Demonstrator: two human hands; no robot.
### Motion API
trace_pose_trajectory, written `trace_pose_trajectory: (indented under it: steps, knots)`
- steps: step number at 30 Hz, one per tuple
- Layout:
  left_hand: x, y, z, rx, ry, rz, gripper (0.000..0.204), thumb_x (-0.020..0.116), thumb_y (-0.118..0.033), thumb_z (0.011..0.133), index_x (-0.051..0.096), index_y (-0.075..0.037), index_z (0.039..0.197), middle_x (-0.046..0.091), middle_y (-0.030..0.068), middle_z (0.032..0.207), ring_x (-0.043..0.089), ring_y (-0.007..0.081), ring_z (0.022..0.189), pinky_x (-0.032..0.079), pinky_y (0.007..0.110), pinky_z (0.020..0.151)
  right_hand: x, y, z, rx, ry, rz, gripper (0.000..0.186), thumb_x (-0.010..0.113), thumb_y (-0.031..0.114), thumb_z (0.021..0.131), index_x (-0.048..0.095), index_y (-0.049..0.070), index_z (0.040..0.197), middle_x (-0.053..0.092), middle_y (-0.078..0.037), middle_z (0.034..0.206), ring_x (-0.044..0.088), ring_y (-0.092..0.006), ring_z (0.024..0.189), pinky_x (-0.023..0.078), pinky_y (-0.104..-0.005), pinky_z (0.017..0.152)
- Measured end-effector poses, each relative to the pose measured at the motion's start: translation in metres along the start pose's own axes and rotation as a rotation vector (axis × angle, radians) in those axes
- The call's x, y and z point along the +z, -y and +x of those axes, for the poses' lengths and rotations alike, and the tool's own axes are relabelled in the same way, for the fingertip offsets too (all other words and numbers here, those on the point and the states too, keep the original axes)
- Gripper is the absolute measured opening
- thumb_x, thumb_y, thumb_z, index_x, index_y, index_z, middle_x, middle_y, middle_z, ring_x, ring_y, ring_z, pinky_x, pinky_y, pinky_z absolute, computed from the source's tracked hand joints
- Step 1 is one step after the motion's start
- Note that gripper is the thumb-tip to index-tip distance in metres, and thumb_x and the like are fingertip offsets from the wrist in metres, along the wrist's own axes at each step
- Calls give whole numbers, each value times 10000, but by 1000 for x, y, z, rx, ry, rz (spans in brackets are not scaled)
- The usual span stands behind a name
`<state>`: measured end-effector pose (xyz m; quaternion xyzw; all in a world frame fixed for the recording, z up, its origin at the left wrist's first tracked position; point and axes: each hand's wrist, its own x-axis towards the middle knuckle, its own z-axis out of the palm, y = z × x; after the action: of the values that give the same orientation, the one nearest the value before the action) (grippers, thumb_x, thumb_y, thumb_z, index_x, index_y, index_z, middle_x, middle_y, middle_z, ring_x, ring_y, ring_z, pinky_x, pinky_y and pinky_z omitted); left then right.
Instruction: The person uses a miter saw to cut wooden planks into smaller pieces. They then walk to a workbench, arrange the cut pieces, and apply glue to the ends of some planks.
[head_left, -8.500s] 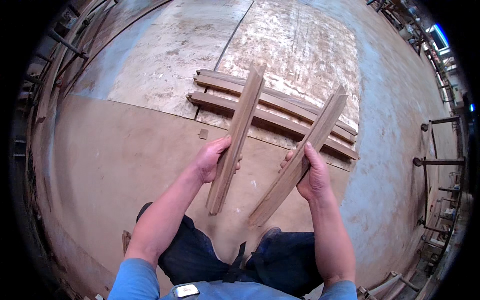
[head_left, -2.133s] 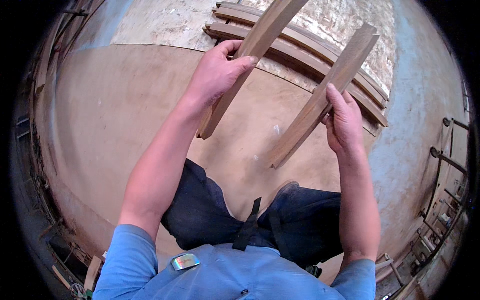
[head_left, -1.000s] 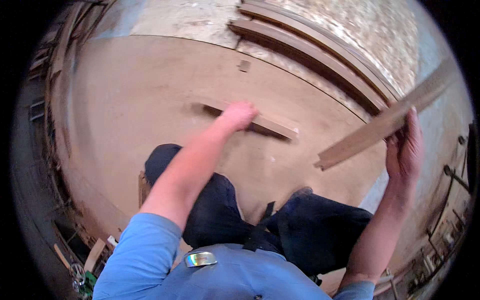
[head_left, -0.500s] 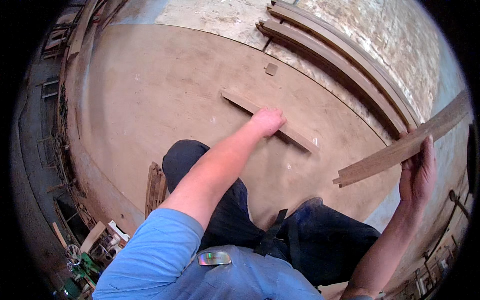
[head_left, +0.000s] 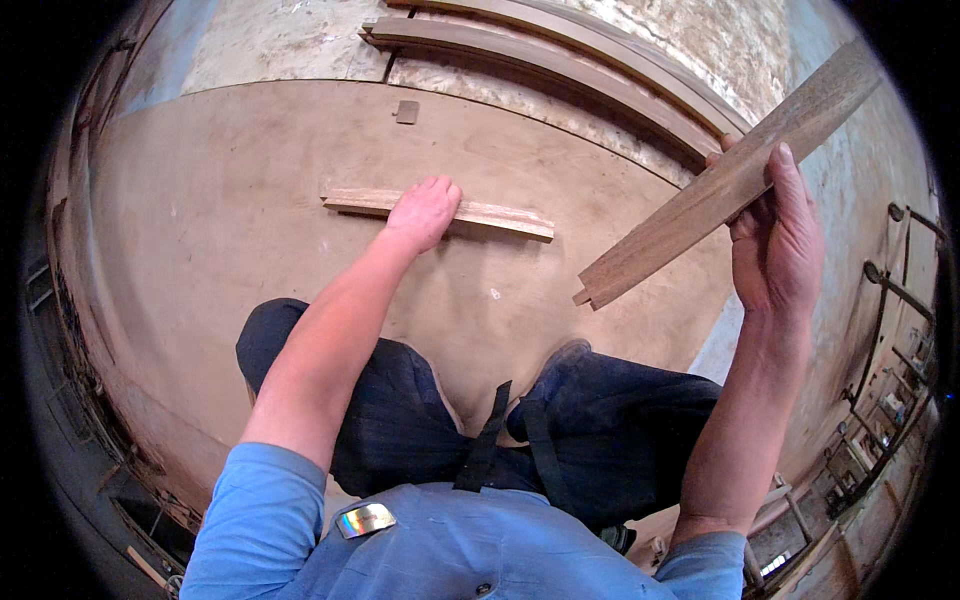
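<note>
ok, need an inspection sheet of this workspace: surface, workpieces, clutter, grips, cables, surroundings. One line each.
Surface: tan sheet, scuffed, meeting a stained pale panel at a dark seam.
Workpieces: left wooden piece low over the sheet, contact unclear; right wooden piece raised and slanted, its near end notched; long wooden strips side by side beyond.
Clutter: small flat square near the seam; pale fleck on the sheet.
Grips: left grip closed over its piece; right grip has its piece between thumb and fingers.
Cables: nothing seen.
Surroundings: dark metal bars at right; left edge too dim to tell.
</note>
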<state>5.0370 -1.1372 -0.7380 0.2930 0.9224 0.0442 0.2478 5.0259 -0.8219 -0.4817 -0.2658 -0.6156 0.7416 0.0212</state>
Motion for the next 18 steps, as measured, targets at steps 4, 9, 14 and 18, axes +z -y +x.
trace_pose_trajectory:
  steps: [4,9,14,18]
  knots:
    - [2,1,-4,3,-112,-3,128,500,-80,822,521,-35,940,536,131,973,550,296,980,474,393,842,-5,-5,-3,-15,15,-10,377,533,273,967,515,-38,1179,629,-214,1099,626,-283,1011,498,-371,885]
    - [-3,-3,-4,43,-244,94,110,499,-123,828,530,-71,920,534,103,933,546,262,929,459,373,810,-5,-4,-3,-9,5,7,371,534,269,966,517,-38,1174,630,-217,1094,627,-283,1008,505,-370,887]
    - [-9,-8,2,114,-323,136,119,517,-150,811,543,-95,914,537,76,891,545,239,895,453,358,773,-8,-5,-1,-5,-6,3,376,538,266,964,514,-45,1174,628,-223,1097,625,-292,1010,503,-375,896]
    - [-11,-12,0,128,-351,158,114,526,-162,805,549,-102,900,538,63,878,538,223,876,442,349,751,-9,-5,-2,5,-7,27,377,539,263,963,514,-51,1171,626,-228,1100,625,-297,1010,502,-378,901]
